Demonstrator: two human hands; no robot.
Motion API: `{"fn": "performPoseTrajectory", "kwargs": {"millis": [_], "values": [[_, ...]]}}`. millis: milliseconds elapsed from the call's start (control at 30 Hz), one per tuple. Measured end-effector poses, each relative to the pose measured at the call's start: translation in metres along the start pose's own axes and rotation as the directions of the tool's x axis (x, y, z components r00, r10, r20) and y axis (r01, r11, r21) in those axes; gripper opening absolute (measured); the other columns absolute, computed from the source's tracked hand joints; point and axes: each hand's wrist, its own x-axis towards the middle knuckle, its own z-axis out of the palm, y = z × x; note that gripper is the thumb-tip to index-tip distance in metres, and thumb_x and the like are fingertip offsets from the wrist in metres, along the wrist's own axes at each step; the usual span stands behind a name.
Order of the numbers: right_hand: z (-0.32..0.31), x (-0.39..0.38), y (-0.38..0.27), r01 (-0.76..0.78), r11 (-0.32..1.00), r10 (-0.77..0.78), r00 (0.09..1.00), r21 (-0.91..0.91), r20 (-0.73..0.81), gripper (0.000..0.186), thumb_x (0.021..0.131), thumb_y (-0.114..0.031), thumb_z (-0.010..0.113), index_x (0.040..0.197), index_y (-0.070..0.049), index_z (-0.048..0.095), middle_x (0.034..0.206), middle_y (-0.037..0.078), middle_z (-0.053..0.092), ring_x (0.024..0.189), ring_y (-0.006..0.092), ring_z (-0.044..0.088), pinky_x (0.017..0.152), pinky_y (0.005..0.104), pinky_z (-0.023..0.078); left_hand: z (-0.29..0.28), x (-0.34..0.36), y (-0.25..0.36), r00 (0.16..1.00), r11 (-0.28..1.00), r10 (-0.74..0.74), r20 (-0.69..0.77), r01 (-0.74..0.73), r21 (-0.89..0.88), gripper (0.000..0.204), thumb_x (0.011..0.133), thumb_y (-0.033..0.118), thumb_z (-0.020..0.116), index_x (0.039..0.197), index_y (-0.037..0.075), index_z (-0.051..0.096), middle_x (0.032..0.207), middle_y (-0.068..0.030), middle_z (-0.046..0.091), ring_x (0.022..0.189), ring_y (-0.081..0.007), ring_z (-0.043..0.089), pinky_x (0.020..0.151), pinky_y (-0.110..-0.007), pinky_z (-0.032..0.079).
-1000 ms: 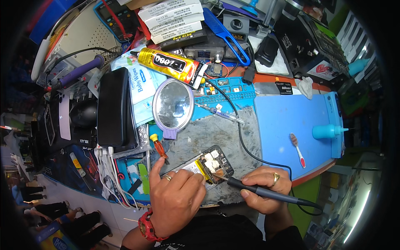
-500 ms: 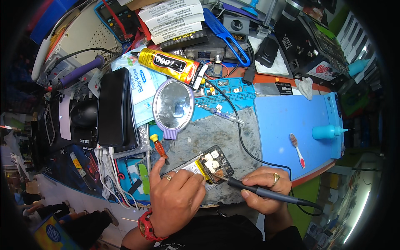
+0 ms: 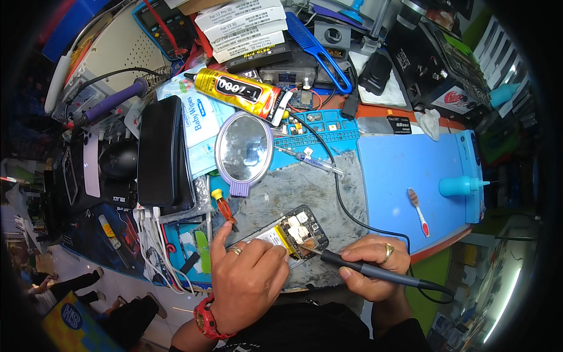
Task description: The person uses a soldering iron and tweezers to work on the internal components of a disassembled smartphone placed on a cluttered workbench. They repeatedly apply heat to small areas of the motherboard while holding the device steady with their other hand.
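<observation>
Steadying left hand (image 3: 249,278): fingers bent low over the battery (image 3: 267,236) end of the uncovered phone (image 3: 285,234), likely so it can't slide; one finger stretches out by the orange screwdriver (image 3: 224,208) — whether the others pinch anything, I can't tell from where I stand.
Right hand (image 3: 378,287): closed round a slim dark soldering iron (image 3: 366,270), pen-fashion, just right of the phone, presumably for fine control; its tip points at the board (image 3: 303,229), though I can't be sure it touches.
Phone: lying slantwise on the grey mat (image 3: 275,193), chips bared — set where both hands can reach.
Cable (image 3: 337,193): curving round the phone's far right side, probably to give the iron slack.
Mirror (image 3: 243,146): round, purple-rimmed, beyond the phone and to its left, seemingly out of the way.
Toothbrush (image 3: 419,211): on the blue mat (image 3: 387,176), well right of the phone.
</observation>
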Motion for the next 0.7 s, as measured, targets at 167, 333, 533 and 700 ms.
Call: {"fn": "performPoseTrajectory", "kwargs": {"millis": [167,333,533,700], "values": [[-0.0015,-0.0014,-0.0027,-0.039,0.999,0.039,0.999,0.002,0.001,0.022,0.076,0.001,0.086,0.095,0.002,0.074,0.083,0.017,0.077,0.071,0.0238,0.077,0.060,0.0306,0.058,0.0005,-0.0017,0.0002,1.000,1.000,0.005,-0.003,-0.005,0.012,0.011,0.085,0.013,0.083,0.094,0.011,0.077,0.084,-0.0029,0.063,0.074,-0.0233,0.066,0.116,-0.058,0.039],[-0.0016,-0.0047,-0.0047,-0.099,0.995,0.099,0.995,0.009,-0.010,0.022,0.076,-0.002,0.084,0.095,0.002,0.075,0.085,0.019,0.078,0.075,0.0251,0.077,0.068,0.0326,0.061,-0.0020,-0.0056,0.0011,1.000,0.999,0.017,0.011,-0.017,0.050,0.013,0.084,0.015,0.084,0.095,0.012,0.077,0.086,-0.0026,0.063,0.076,-0.0236,0.066,0.117,-0.059,0.039],[-0.0017,-0.0038,-0.0053,-0.087,0.996,0.087,0.996,-0.014,-0.013,0.023,0.075,-0.003,0.084,0.095,0.002,0.074,0.084,0.019,0.078,0.074,0.0256,0.077,0.067,0.0326,0.059,-0.0004,-0.0079,-0.0002,1.000,0.999,0.029,-0.007,-0.029,0.040,0.013,0.084,0.016,0.084,0.094,0.012,0.077,0.086,-0.0018,0.063,0.077,-0.0230,0.065,0.117,-0.059,0.039],[-0.0019,-0.0027,0.0016,0.015,1.000,-0.015,1.000,-0.021,-0.012,0.025,0.076,0.003,0.087,0.097,0.002,0.074,0.083,0.016,0.077,0.068,0.0218,0.076,0.056,0.0290,0.056,-0.0012,-0.0088,-0.0006,1.000,1.000,0.022,-0.014,-0.022,0.016,0.011,0.086,0.016,0.084,0.093,0.012,0.076,0.085,-0.0020,0.064,0.076,-0.0233,0.065,0.118,-0.059,0.038]]}}
